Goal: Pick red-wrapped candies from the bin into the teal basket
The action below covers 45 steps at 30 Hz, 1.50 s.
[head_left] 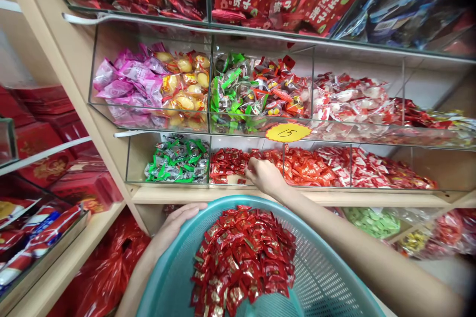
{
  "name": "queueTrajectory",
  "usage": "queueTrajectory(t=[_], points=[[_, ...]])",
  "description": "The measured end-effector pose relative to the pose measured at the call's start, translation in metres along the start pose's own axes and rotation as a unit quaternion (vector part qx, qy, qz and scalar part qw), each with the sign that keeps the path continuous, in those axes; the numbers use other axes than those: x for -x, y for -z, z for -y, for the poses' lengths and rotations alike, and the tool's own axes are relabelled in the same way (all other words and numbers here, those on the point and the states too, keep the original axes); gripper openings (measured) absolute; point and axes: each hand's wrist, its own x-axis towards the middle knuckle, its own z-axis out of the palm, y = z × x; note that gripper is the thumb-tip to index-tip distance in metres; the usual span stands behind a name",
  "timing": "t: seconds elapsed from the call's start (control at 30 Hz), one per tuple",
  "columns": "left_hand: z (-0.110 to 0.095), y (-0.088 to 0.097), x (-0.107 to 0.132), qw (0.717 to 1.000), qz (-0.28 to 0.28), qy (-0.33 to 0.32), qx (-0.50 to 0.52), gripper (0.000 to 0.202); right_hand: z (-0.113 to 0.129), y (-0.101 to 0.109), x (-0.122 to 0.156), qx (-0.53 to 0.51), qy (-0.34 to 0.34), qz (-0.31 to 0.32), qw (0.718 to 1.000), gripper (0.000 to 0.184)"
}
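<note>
My left hand (pixel 185 215) grips the left rim of a teal perforated plastic basket (pixel 327 252). Inside the basket lies a heap of small red-wrapped candies (pixel 243 257) with gold print. My right hand (pixel 265 176) reaches over the basket's far rim into a clear compartment on the lowest display row. Its fingers are curled together at the right side of that compartment, beside similar red-wrapped candies (pixel 227 162). What those fingers hold, if anything, is hidden. Part of the compartment's bare floor (pixel 233 179) shows near its front.
Green-and-silver candies (pixel 178 161) fill the compartment to the left; orange-red candies (pixel 307 166) lie to the right. A clear-fronted row above carries a yellow price tag (pixel 288 132). A wooden ledge (pixel 372 197) runs below the bins. A red plastic bag (pixel 107 262) sits at lower left.
</note>
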Motion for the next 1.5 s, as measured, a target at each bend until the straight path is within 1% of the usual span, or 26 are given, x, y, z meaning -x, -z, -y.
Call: queueTrajectory(t=[0.03, 0.1, 0.2, 0.3, 0.37, 0.43, 0.5, 0.57, 0.63, 0.67, 0.7, 0.77, 0.83, 0.97, 1.07, 1.17, 1.3, 1.5], points=[[0.000, 0.000, 0.000, 1.000, -0.001, 0.000, 0.000, 0.037, 0.005, -0.003, -0.013, -0.004, -0.047, 0.042, 0.998, 0.024], [0.001, 0.000, -0.002, 1.000, -0.009, -0.001, 0.000, 0.038, 0.011, -0.014, -0.035, -0.009, -0.091, 0.096, 0.991, 0.037], [0.003, 0.000, -0.004, 1.000, -0.023, -0.009, 0.001, 0.038, 0.014, -0.032, -0.052, -0.014, -0.106, 0.136, 0.985, 0.051], [0.004, 0.000, -0.005, 1.000, -0.023, -0.011, 0.000, 0.038, 0.012, -0.040, -0.056, -0.018, -0.114, 0.151, 0.982, 0.054], [0.003, 0.000, -0.004, 1.000, -0.021, -0.006, 0.000, 0.039, 0.010, -0.036, -0.055, -0.022, -0.113, 0.147, 0.982, 0.049], [0.002, -0.001, -0.002, 1.000, -0.020, 0.002, 0.003, 0.039, 0.005, -0.027, -0.051, -0.025, -0.107, 0.135, 0.985, 0.044], [-0.001, -0.002, 0.000, 1.000, -0.020, 0.002, 0.006, 0.037, -0.002, -0.014, -0.041, -0.037, -0.087, 0.098, 0.991, 0.044], [-0.003, -0.003, 0.002, 1.000, -0.016, -0.009, 0.002, 0.035, -0.010, 0.001, -0.023, -0.082, -0.022, 0.038, 0.996, 0.047], [-0.005, -0.004, 0.004, 1.000, -0.010, -0.023, -0.006, 0.033, -0.014, 0.012, 0.001, -0.154, 0.073, -0.011, 0.985, 0.044], [-0.006, -0.004, 0.004, 1.000, -0.008, -0.028, -0.009, 0.031, -0.016, 0.016, 0.014, -0.187, 0.113, -0.015, 0.976, 0.039], [-0.007, -0.004, 0.005, 0.999, -0.007, -0.032, -0.010, 0.030, -0.016, 0.018, 0.026, -0.209, 0.141, -0.003, 0.968, 0.032], [-0.008, -0.004, 0.006, 0.999, -0.010, -0.036, -0.014, 0.027, -0.016, 0.015, 0.047, -0.227, 0.177, 0.042, 0.957, 0.022], [-0.009, -0.005, 0.006, 0.999, -0.012, -0.040, -0.019, 0.025, -0.017, 0.004, 0.060, -0.215, 0.214, 0.078, 0.950, 0.019], [-0.011, -0.005, 0.008, 0.998, -0.014, -0.050, -0.029, 0.024, -0.023, -0.024, 0.061, -0.135, 0.292, 0.078, 0.944, 0.022], [-0.011, -0.005, 0.008, 0.998, -0.014, -0.058, -0.030, 0.022, -0.028, -0.037, 0.056, -0.095, 0.310, 0.084, 0.942, 0.025], [-0.011, -0.005, 0.009, 0.998, -0.013, -0.057, -0.027, 0.024, -0.031, -0.044, 0.055, -0.090, 0.311, 0.093, 0.942, 0.027], [-0.012, -0.006, 0.011, 0.998, -0.010, -0.053, -0.023, 0.028, -0.032, -0.047, 0.057, -0.094, 0.304, 0.090, 0.944, 0.027], [-0.013, -0.006, 0.011, 0.999, -0.008, -0.048, -0.020, 0.028, -0.036, -0.044, 0.061, -0.110, 0.300, 0.083, 0.944, 0.027]])
